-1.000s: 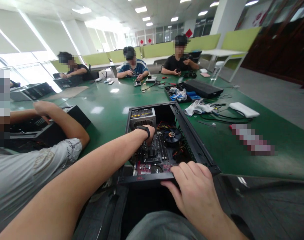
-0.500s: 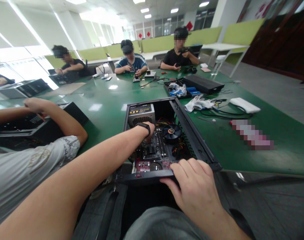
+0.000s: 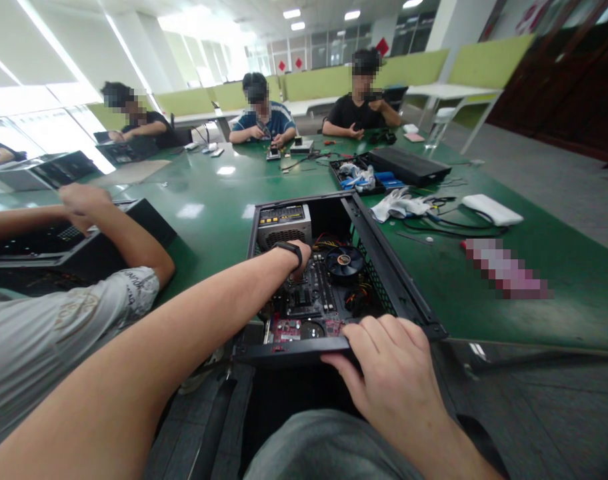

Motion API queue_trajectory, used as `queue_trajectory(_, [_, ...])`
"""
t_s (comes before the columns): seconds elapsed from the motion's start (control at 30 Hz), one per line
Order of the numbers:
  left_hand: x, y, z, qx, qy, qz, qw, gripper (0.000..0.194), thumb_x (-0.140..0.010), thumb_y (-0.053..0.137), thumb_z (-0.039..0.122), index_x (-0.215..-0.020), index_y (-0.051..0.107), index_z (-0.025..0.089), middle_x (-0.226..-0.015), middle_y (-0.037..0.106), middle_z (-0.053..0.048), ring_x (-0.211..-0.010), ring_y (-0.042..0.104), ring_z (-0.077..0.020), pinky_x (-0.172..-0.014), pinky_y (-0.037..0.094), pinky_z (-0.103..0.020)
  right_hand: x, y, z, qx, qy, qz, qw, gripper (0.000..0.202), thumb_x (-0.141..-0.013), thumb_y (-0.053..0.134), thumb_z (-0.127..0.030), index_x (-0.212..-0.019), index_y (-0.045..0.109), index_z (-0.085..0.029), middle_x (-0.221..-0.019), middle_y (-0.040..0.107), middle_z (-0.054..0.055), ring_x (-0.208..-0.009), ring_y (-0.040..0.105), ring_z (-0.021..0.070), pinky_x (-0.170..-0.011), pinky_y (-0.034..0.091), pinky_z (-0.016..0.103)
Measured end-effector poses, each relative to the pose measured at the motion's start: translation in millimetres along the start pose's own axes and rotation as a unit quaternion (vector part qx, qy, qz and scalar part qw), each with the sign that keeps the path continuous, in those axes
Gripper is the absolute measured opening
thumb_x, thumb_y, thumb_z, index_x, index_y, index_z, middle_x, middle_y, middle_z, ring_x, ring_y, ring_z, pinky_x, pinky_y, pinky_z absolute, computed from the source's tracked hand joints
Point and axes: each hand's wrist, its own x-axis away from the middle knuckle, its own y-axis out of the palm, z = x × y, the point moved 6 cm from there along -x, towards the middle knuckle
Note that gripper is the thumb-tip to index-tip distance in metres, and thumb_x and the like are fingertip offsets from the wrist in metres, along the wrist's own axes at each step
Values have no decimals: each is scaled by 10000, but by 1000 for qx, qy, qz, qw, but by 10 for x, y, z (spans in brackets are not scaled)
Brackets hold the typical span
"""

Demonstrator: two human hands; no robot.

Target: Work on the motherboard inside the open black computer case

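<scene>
Our case [image 3: 394, 268] lies on the green bench [image 3: 219, 220], at its near edge, with its open side up. We have our left hand [image 3: 303, 256] inside it, over the board [image 3: 312, 290], with a black band [image 3: 291, 249] on the wrist. The left fingers are hidden behind the hand, so we cannot tell if they are spread, pressed together or pinching something. Our right hand [image 3: 391, 363] holds the near rim of the case. Its fingers lie side by side over the top and the thumb is on the outside, so the rim is pinched between them.

Inside the case we see the gray power box [image 3: 281, 231] in the far left corner, just past the left hand. The round black fan [image 3: 345, 261] sits to the right of that hand. A red card [image 3: 289, 331] lies at the near end. Thin wires [image 3: 364, 292] bunch near the fan.

On the bench, to the right, we see white gloves [image 3: 397, 205] and a white pouch [image 3: 493, 210]. A red thing [image 3: 507, 270] lies nearer to us, too blurred to name. Farther back, a tray [image 3: 337, 179] sits beside a flat black box [image 3: 409, 165]. On our left, a co-worker [image 3: 79, 307] has both arms over another black case [image 3: 149, 227].
</scene>
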Motion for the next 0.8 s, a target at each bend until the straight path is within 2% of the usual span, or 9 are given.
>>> queue_trajectory(0.13, [-30,21,-4,-6,7,3,1000,739,-474,941,357,-1152,751,133,-1169,745,-154,-1097,692,-291,-922,550,-271,6,5,5,3,-1,0,1000,175,-915,615,-395,-895,584,-224,-807,568,27,-799,433,215,-790,293,379])
queue_trajectory(0.43, [-14,15,2,5,8,4,1000,748,-487,937,383,-1160,741,125,-1188,736,-168,-1099,689,-300,-949,545,-311,-2,-10,0,9,-4,-1,1000,180,-916,614,-396,-893,597,-218,-809,574,31,-798,433,211,-788,297,380])
queue_trajectory(0.8, [34,-15,7,8,3,3,1000,751,-478,933,418,-1154,752,147,-1182,739,-160,-1103,688,-299,-951,538,-296,-1,-14,-10,16,-9,3,1000,189,-920,608,-406,-905,598,-218,-800,571,28,-800,438,215,-789,297,378])
